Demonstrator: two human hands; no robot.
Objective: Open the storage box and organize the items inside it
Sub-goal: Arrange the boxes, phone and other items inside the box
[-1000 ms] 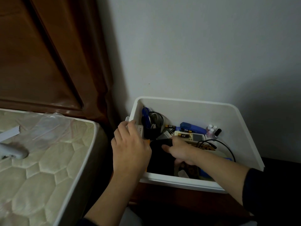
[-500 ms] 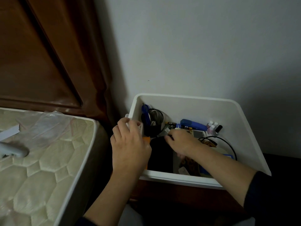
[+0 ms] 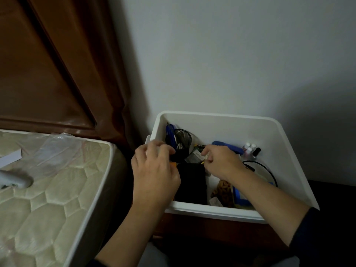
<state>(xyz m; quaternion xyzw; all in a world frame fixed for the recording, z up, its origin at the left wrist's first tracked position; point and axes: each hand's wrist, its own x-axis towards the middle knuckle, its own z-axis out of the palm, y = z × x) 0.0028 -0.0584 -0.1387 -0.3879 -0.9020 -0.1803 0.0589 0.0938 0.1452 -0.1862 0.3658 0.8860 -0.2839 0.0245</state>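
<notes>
Against the grey wall (image 3: 231,54), on a dark wooden stand, sat the white storage box (image 3: 217,122) w/ no lid on it, items piled inside. L hand (image 3: 154,170) reached over the box's left rim, fingers curled at the black mesh pen cup (image 3: 181,143) in the back-left corner; couldn't tell if it actually gripped the cup. R hand (image 3: 219,160) was inside the box near the middle, thumb & fingers pinched together on sth small, too dim to identify. Just beyond it lay a blue stapler-like item (image 3: 227,146); small bottles (image 3: 250,148) stood at back right. Black cable (image 3: 267,170) looped along the right side, a black pouch (image 3: 190,182) lay between the wrists. Quilted mattress (image 3: 48,199) to the left, brown headboard (image 3: 48,64) behind it
</notes>
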